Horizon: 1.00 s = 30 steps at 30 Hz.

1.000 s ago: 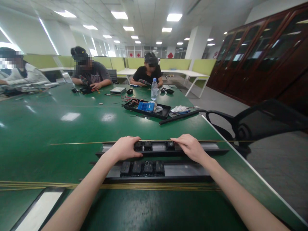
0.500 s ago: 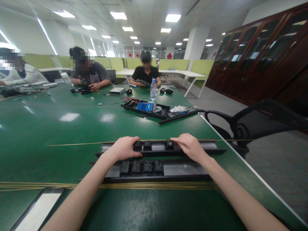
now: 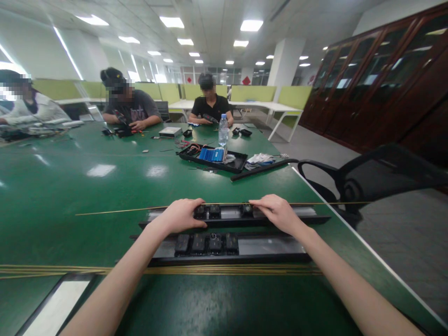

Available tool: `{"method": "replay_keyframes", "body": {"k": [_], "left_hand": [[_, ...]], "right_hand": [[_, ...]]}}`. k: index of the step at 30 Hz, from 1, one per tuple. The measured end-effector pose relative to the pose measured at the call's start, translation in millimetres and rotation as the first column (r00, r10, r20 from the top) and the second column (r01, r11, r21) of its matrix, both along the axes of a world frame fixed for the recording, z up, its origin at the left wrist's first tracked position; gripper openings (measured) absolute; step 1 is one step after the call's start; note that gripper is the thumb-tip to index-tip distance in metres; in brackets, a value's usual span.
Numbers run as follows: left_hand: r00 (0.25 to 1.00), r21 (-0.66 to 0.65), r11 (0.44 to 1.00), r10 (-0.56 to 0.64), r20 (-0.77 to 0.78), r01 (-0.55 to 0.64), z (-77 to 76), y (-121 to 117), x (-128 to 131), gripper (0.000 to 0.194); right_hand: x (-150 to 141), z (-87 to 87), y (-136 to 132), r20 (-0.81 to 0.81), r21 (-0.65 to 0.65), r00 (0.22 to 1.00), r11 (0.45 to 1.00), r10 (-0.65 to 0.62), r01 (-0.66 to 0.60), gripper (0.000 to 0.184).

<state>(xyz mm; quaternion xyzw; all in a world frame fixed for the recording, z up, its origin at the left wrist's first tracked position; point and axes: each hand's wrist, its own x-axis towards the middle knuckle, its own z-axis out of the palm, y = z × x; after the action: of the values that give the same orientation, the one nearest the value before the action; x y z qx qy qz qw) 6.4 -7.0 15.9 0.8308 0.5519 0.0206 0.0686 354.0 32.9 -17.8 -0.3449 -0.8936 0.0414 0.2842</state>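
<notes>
A long black channel (image 3: 231,222) with a pale inner floor lies crosswise in front of me, with several small black blocks (image 3: 214,211) inside. My left hand (image 3: 182,214) is closed around its left part, fingertips at the far wall and thumb at the near one. A thin brass-coloured rod (image 3: 112,212) runs along the far wall and sticks out past both ends. My right hand (image 3: 276,211) pinches this rod near the rightmost block. Closer to me lies a second black channel (image 3: 269,246), holding several larger black blocks (image 3: 198,243) in a row.
Several more rods (image 3: 227,270) lie across the green table (image 3: 168,308) nearer me. At left is a white panel with dark edges (image 3: 56,305). Farther off are a black tray (image 3: 241,162), a water bottle (image 3: 223,130) and three people. A chair (image 3: 371,175) stands at right.
The rod's left end has shifted slightly right and dropped a little. Both my hands stay nearly in place. The person across the table has moved their head and hands slightly.
</notes>
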Motion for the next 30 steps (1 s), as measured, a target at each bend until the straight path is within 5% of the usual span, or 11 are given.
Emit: {"method": "replay_keyframes", "body": {"k": [30], "left_hand": [[0.999,0.01,1.0,0.022,-0.032,-0.022,0.6,-1.3,1.7,0.071]], "right_hand": [[24.0,11.5,8.6,0.086,-0.107,0.996,0.994,-0.018,0.027,0.026]]}}
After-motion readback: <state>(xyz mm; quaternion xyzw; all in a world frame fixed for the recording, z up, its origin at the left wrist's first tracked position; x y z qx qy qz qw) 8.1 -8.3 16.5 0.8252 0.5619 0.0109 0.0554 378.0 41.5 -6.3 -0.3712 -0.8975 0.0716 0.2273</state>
